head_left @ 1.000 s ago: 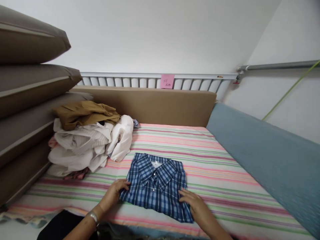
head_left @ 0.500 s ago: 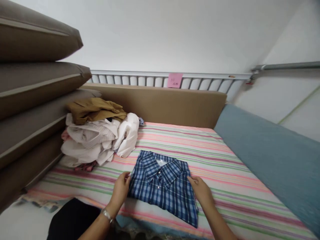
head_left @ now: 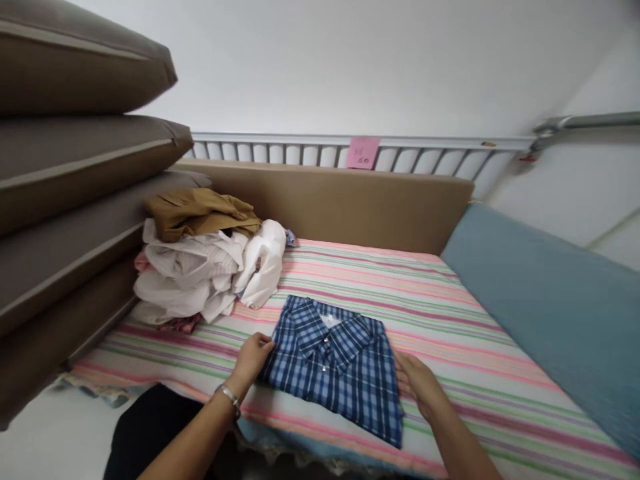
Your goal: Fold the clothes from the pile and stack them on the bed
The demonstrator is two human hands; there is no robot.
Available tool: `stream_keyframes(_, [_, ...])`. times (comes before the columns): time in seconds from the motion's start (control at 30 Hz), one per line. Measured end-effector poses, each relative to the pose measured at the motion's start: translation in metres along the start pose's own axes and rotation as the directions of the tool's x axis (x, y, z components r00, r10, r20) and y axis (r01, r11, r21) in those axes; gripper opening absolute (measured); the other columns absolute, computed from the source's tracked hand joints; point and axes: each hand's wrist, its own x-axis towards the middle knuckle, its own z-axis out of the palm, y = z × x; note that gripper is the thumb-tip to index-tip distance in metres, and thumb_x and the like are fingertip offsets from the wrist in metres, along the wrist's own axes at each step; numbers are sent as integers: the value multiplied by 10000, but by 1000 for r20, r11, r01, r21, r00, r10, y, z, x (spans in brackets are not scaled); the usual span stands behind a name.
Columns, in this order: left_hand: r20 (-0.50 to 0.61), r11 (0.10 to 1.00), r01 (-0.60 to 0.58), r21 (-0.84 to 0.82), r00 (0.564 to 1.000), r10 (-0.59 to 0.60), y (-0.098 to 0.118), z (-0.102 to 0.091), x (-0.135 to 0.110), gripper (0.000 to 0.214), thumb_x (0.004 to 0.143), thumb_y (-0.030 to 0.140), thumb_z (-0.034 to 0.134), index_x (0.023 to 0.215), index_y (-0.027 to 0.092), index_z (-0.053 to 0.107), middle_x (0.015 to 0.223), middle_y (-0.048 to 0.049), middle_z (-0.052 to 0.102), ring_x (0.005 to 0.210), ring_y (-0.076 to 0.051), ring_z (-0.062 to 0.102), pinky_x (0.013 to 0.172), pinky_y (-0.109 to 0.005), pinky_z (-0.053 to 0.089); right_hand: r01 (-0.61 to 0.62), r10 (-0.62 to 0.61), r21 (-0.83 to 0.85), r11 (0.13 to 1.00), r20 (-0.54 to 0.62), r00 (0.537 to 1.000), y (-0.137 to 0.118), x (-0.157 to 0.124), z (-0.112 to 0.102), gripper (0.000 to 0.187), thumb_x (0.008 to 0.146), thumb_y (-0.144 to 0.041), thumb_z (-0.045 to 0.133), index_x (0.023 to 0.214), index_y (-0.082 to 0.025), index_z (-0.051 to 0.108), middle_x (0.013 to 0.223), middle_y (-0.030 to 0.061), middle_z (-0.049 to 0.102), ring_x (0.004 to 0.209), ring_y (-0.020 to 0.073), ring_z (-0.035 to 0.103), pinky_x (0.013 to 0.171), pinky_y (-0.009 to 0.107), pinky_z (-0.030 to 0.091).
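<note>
Left hand [head_left: 254, 357]: bare. At the wrist, just behind the hand, one silver-coloured band [head_left: 230, 398], narrow and shiny, encircling the wrist; whether watch or bracelet could not be determined. Left forearm [head_left: 195, 440]: bare as far as visible. Right hand [head_left: 421, 383]: bare, wrist included; right forearm [head_left: 461, 437] likewise bare to the lower edge of view. Below and outward of the left hand, beside its forearm: black clothing [head_left: 147, 423], plain, matte, rounded in outline. Garment type could not be established.
</note>
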Motion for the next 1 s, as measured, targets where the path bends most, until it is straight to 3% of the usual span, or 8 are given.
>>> stream_keyframes(0.1, [-5,998,-22,56,1000,22,6,-3,5,260,730,334,567,899,143,623,848,-97,689,816,-222,623,734,-294,418,20,-30,-166,986,-56,998,5,-15,-10,321,731,-474,527,885,-196,569,737,23,658,575,129,618,530,239,474])
stream_keyframes(0.23, [59,996,-2,91,998,-4,8,2,10,196,675,339,610,759,162,620,751,-91,686,754,-245,624,686,-304,409,27,-53,-264,964,-92,994,29,-32,-12,240,697,-413,558,761,-185,596,613,-5,622,488,123,584,436,213,394])
stream_keyframes(0.43, [91,998,49,28,995,-52,9,5,12,196,578,341,664,650,173,593,671,-64,672,705,-238,624,645,-289,411,140,-186,-379,915,-87,979,57,-42,-2,128,627,-300,571,559,-203,521,474,-58,503,484,125,520,500,234,404])
stream_keyframes(0.6, [97,994,81,-70,993,-74,11,1,5,309,564,451,641,660,158,621,654,-62,669,703,-240,616,643,-304,412,191,-283,-468,863,-135,950,53,-47,1,157,663,-350,533,575,-220,527,557,-24,578,600,159,563,591,255,402])
stream_keyframes(0.77, [111,980,94,-173,991,-76,9,1,1,340,512,491,647,571,158,608,562,-43,631,624,-210,573,605,-300,395,174,-310,-504,846,-200,929,48,-49,1,220,691,-412,539,770,-213,590,831,43,678,827,194,613,728,265,414])
stream_keyframes(0.93, [107,957,122,-263,990,-96,1,5,3,354,457,497,689,515,169,569,490,-11,577,535,-163,503,544,-278,356,169,-283,-521,837,-147,948,45,-45,3,208,672,-360,577,522,-220,539,531,-13,576,567,164,530,580,271,341])
stream_keyframes(1.0, [111,946,135,-295,988,-106,-1,6,3,360,441,497,697,499,177,544,458,11,535,499,-140,466,516,-264,334,189,-283,-489,852,-125,951,41,-44,5,221,680,-336,566,494,-219,543,504,-20,552,545,152,498,565,270,317])
